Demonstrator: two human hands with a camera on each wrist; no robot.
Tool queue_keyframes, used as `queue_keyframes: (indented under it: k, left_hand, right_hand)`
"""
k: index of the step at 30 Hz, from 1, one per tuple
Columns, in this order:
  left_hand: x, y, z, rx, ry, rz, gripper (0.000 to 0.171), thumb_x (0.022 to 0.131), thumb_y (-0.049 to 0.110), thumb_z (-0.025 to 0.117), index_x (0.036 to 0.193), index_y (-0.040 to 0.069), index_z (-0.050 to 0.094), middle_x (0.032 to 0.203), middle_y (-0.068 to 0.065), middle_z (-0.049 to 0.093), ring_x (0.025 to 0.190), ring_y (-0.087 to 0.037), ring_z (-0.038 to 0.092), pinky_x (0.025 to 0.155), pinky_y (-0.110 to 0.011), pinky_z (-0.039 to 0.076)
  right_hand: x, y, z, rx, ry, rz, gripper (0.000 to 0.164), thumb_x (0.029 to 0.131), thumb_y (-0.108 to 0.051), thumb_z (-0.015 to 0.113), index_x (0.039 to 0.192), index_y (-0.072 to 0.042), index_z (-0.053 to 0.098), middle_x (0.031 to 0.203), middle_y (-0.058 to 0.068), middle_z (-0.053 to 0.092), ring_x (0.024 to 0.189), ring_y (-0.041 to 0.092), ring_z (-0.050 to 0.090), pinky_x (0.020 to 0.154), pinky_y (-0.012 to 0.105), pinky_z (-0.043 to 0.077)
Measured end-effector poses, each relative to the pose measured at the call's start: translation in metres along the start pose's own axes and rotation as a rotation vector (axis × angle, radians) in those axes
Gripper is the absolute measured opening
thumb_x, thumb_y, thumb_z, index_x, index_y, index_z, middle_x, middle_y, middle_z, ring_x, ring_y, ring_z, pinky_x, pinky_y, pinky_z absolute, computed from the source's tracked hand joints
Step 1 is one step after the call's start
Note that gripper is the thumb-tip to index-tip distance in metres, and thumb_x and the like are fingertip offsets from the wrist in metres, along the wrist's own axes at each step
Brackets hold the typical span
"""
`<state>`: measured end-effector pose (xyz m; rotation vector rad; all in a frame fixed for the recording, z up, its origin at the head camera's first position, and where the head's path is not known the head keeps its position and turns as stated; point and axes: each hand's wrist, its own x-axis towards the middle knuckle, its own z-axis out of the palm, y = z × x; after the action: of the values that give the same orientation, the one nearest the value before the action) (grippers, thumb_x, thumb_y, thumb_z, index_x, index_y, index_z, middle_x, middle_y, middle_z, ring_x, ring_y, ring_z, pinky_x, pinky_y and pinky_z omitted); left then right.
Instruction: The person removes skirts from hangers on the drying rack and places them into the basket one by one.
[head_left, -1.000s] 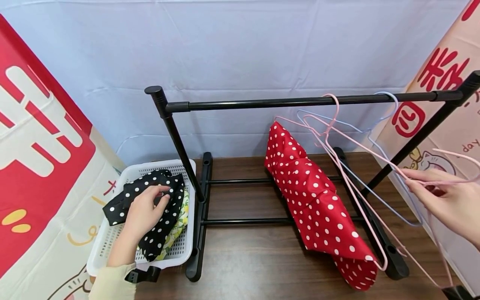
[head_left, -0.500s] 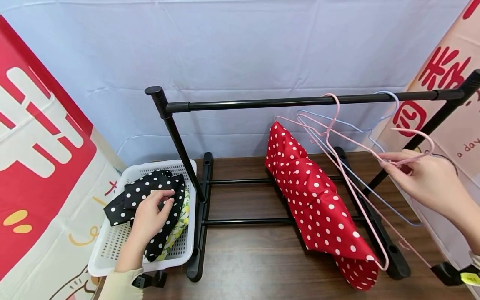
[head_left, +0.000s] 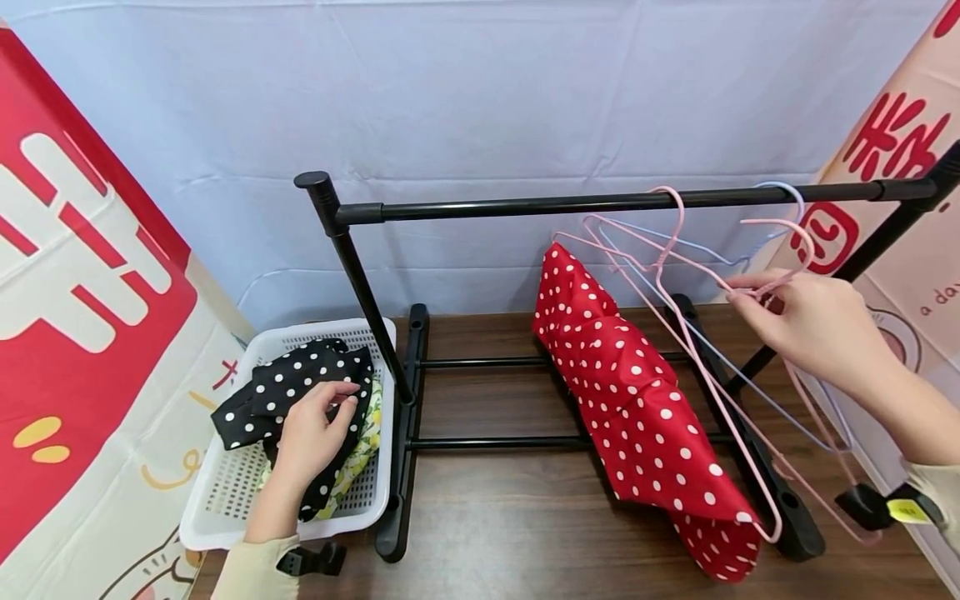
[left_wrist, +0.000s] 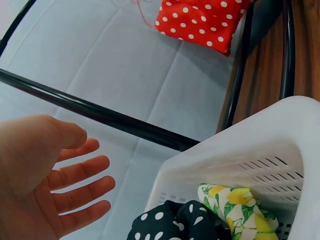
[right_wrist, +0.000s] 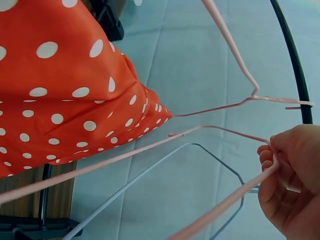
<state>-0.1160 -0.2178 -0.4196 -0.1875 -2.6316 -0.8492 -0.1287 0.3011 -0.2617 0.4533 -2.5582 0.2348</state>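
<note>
My right hand (head_left: 813, 325) pinches a pink wire hanger (head_left: 809, 243) just under its hook, right of the rack's middle and below the top bar. In the right wrist view, fingers and thumb close round that hanger's neck. A red polka-dot cloth (head_left: 637, 408) drapes from another pink hanger (head_left: 679, 218) hooked on the bar. Behind these hangs a light blue hanger (head_left: 799, 200). My left hand (head_left: 309, 437) hovers over a white basket (head_left: 193, 533), fingers loosely bent and holding nothing. Inside lie a black polka-dot cloth (head_left: 288, 387) and a lemon-print cloth (head_left: 360, 458).
A black clothes rack (head_left: 480, 207) stands on the brown wooden table (head_left: 510, 533), its left foot (head_left: 392, 533) close beside the basket. Pale blue fabric (head_left: 480, 100) covers the back, and printed sheets flank both sides.
My right hand has carried the pink hanger left and upward toward the bar, its hook now close below it. My left hand has shifted slightly right and down over the basket.
</note>
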Motion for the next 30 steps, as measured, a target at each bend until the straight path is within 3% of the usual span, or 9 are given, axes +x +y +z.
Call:
queue_keyframes:
  k: [14,21,30]
  left_hand:
    - [0.0,0.004,0.012,-0.042,-0.011,0.001,0.015,0.088,0.015,0.06,0.101,0.013,0.067,0.091,-0.002,0.065,0.082,-0.018,0.061,0.07,-0.038,0.045]
    - [0.001,0.009,0.015,-0.069,-0.015,0.006,0.014,0.087,0.015,0.061,0.1,0.012,0.067,0.09,-0.002,0.064,0.081,-0.017,0.061,0.068,-0.036,0.047]
    - [0.0,0.014,0.026,-0.139,0.004,0.013,0.013,0.087,0.012,0.061,0.098,0.011,0.068,0.094,0.0,0.065,0.083,-0.013,0.062,0.072,-0.036,0.052]
  right_hand:
    - [0.03,0.003,0.005,0.015,-0.014,0.038,0.022,0.085,-0.02,0.062,0.09,-0.002,0.073,0.061,0.008,0.063,0.035,0.006,0.022,0.036,0.027,0.018]
    - [0.039,-0.001,0.007,0.032,-0.064,0.064,0.024,0.086,-0.019,0.059,0.086,0.0,0.072,0.067,0.012,0.066,0.034,0.013,0.025,0.035,0.028,0.019]
    - [0.042,0.0,0.018,0.019,-0.068,0.091,0.022,0.085,-0.02,0.061,0.087,-0.001,0.073,0.052,0.004,0.057,0.035,0.012,0.023,0.036,0.029,0.019]
